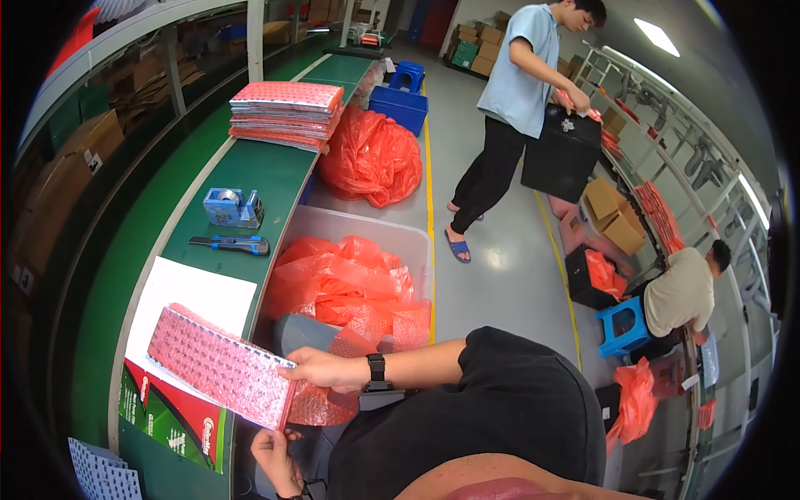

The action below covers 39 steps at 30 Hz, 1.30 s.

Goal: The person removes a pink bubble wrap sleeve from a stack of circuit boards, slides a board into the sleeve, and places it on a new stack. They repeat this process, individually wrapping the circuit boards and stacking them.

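Right hand [329,368]: thumb on top, gripping the near end of a flat rectangular pack in pink-red clear bubble wrap [221,362]. Left hand [277,462]: fingers closed in a pinch at the same pack's near lower corner. Pack reaches left from the hands, over a plain white flat sheet [208,287] and a green-and-red printed flat sheet [175,421].

Progress, judged: wrap covers the pack's visible faces; near end looks not yet finished; any tape there, can't tell. Stack of flat red-wrapped packs [283,112], well beyond the hands on the green worktable [271,179], reads as done. Loose red bubble wrap [342,279] in the translucent plastic bin [367,221], just beyond the right hand, looks unused.

Counts: one pack in hand; one stack, many layers, not countable; two sheets; one blue tape dispenser [233,208] and one blue-and-black cutter [237,244], both beyond the pack; one bin; one big red plastic-film bundle [375,158] past the bin.
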{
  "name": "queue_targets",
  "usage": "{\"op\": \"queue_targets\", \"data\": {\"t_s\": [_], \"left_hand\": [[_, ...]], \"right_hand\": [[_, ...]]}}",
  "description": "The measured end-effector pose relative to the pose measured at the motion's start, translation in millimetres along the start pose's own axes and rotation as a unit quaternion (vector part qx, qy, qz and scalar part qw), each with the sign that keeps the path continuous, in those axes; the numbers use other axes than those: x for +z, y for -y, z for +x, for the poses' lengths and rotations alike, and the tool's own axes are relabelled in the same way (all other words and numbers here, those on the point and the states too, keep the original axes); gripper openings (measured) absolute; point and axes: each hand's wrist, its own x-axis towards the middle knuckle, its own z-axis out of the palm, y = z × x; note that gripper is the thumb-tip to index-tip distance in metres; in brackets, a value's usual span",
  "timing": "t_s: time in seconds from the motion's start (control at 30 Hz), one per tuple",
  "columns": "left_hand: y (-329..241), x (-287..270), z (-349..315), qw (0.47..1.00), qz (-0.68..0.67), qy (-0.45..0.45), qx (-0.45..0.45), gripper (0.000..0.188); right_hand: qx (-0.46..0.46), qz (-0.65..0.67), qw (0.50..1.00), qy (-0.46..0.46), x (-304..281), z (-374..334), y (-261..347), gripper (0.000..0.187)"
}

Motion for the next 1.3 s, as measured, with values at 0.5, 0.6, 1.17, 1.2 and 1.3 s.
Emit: {"op": "queue_targets", "data": {"t_s": [0.5,0.6,1.17,1.2,1.3], "left_hand": [[-48.7,27.8,10.7,0.994,-0.001,-0.061,-0.093,0.028],[-62.0,61.8,19.0,0.970,-0.136,-0.144,-0.139,0.029],[-50.4,84.7,46.4,0.981,-0.120,-0.144,-0.047,0.050],[-47.8,84.7,48.5,0.981,-0.108,-0.150,-0.048,0.050],[-43.5,84.0,53.2,0.981,-0.096,-0.157,-0.058,0.049]], "right_hand": [[0.005,-0.058,0.998,0.013,-1.5,9.9,-16.8,0.027],[-0.032,0.079,0.994,0.070,-6.6,-6.0,18.7,0.020],[-0.120,-0.152,0.981,0.011,-18.0,5.3,6.0,0.032],[-0.123,-0.151,0.981,0.008,-19.3,5.2,6.6,0.032],[-0.124,-0.146,0.982,-0.002,-23.2,7.9,3.6,0.033]]}}
